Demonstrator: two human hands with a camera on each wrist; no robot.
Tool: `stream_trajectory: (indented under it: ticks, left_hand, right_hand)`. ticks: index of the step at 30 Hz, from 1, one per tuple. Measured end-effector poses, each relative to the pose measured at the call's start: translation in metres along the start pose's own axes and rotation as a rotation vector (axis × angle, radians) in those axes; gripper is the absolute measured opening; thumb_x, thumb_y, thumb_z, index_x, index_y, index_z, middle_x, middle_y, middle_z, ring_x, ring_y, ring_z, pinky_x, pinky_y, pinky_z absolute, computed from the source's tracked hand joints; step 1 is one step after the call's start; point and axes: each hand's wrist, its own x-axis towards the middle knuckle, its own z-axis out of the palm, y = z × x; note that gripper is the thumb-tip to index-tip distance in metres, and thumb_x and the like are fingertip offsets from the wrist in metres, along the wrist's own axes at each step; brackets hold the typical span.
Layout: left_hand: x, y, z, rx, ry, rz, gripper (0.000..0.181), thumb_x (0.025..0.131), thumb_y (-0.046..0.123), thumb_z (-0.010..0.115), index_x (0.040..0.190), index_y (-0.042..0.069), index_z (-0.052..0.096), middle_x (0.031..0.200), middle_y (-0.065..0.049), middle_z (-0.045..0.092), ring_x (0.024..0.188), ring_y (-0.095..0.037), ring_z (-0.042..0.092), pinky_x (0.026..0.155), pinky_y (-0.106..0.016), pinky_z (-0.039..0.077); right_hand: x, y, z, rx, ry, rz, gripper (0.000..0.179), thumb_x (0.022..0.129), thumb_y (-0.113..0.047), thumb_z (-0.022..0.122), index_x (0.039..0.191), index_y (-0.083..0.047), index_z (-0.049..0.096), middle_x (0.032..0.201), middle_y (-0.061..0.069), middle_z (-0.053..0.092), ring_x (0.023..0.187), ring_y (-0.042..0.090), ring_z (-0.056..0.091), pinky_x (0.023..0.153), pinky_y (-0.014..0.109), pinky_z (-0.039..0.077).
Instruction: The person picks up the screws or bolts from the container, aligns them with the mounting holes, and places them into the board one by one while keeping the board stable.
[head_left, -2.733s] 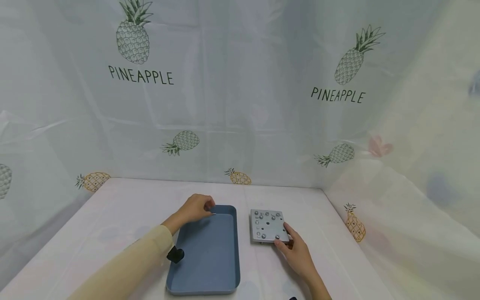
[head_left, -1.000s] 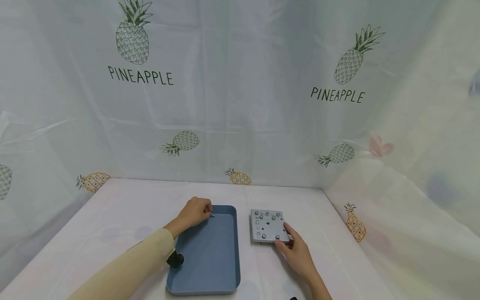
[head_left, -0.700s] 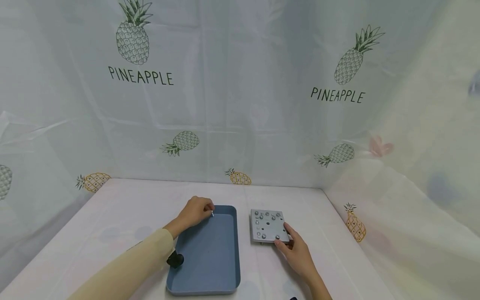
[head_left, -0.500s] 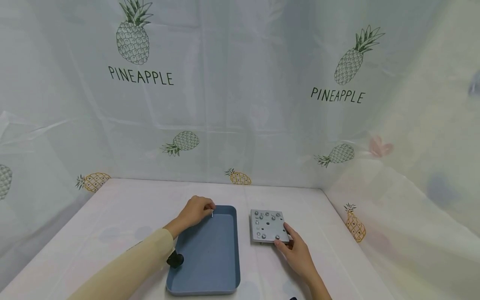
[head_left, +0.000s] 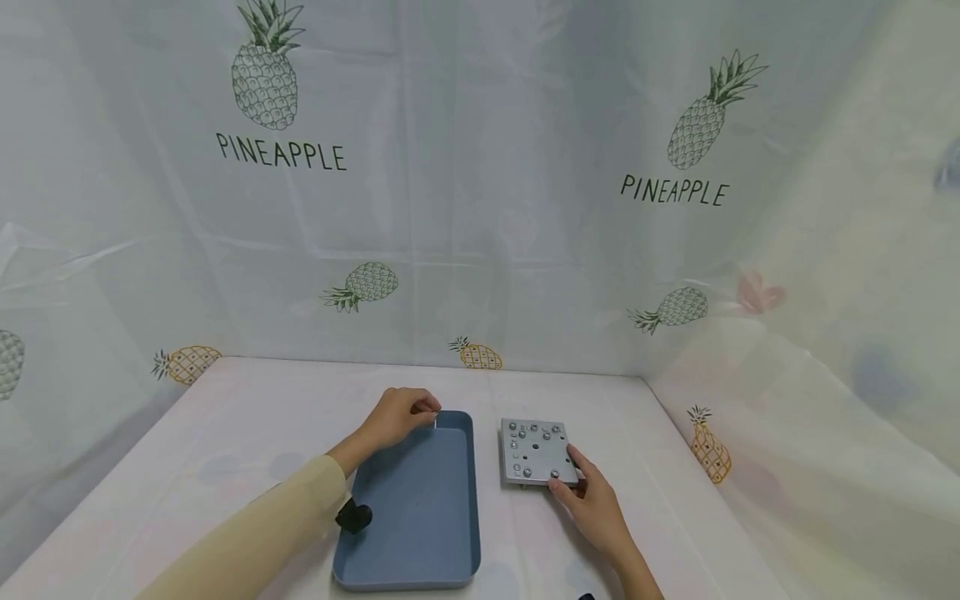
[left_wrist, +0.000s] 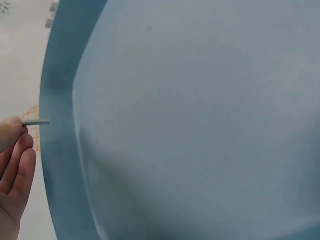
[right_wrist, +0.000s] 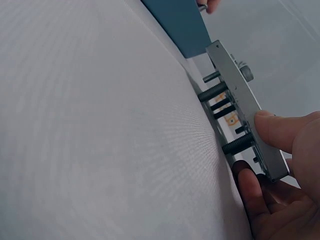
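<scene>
My left hand (head_left: 393, 418) hovers over the far left end of the blue tray (head_left: 467, 467), thumb and fingertips pinching a thin metal pin (left_wrist: 39, 122). In the left wrist view the pin points out toward the tray's rim; too little shows to tell whether it is threaded. To the tray's right, a square metal plate (head_left: 543, 454) has several screws set in its top and a few bare holes. My right hand (head_left: 600, 510) grips its near right corner, thumb on the near edge. In the right wrist view, threaded screw shanks (right_wrist: 239, 144) stick out beneath the plate.
The tray and plate lie on a white-covered table (head_left: 262, 417), a gap between them. A curtain (head_left: 480, 208) printed with pineapples hangs behind. A black wrist device (head_left: 354, 517) on the left arm sits over the tray's left wall.
My left hand has shifted slightly right and up along the tray's far end. The pin has turned from lying nearly flat to pointing down. The right hand and plate stay put.
</scene>
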Motion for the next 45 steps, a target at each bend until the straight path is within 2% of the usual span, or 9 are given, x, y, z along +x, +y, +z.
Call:
stream_trajectory:
  ticks: [9,16,24,37,45]
  left_hand:
    - [0.004,0.013,-0.001,-0.034,-0.014,0.032,0.013,0.098,0.009,0.076,0.111,0.008,0.079,0.097,0.003,0.078,0.087,-0.009,0.07,0.08,-0.029,0.058]
    - [0.004,0.028,-0.001,-0.054,-0.002,0.048,0.015,0.1,0.009,0.074,0.113,0.009,0.079,0.102,0.0,0.078,0.091,-0.014,0.071,0.082,-0.033,0.059]
    - [0.007,0.04,0.002,-0.109,-0.001,0.018,0.016,0.101,0.009,0.073,0.115,0.013,0.079,0.103,0.002,0.077,0.093,-0.012,0.071,0.081,-0.03,0.058]
    - [0.013,0.063,0.025,-0.16,-0.026,0.01,0.016,0.103,0.013,0.071,0.116,0.013,0.079,0.103,0.005,0.076,0.093,-0.01,0.068,0.084,-0.03,0.059]
    - [0.017,0.076,0.038,-0.197,-0.054,0.017,0.016,0.104,0.015,0.07,0.117,0.016,0.079,0.104,0.008,0.075,0.093,-0.008,0.068,0.085,-0.028,0.059]
  right_hand:
    - [0.0,-0.001,0.0,-0.004,0.006,-0.003,0.081,0.097,-0.026,0.08,0.164,-0.007,0.038,0.162,0.024,0.045,0.12,0.026,0.066,0.095,0.03,0.057]
    - [0.0,0.0,0.0,-0.007,0.008,-0.009,0.081,0.097,-0.026,0.08,0.163,-0.006,0.038,0.162,0.024,0.045,0.12,0.026,0.066,0.095,0.03,0.057]
    - [0.0,0.0,0.0,-0.003,0.006,-0.02,0.081,0.097,-0.026,0.08,0.163,-0.005,0.039,0.162,0.024,0.045,0.12,0.026,0.066,0.095,0.03,0.057]
    - [-0.001,-0.002,-0.002,0.003,0.006,-0.036,0.079,0.097,-0.027,0.079,0.162,-0.003,0.04,0.159,0.027,0.048,0.114,0.024,0.067,0.09,0.029,0.058]
    - [0.0,0.0,-0.001,0.008,0.002,-0.014,0.081,0.097,-0.026,0.08,0.163,-0.006,0.039,0.161,0.024,0.046,0.118,0.024,0.066,0.092,0.027,0.057]
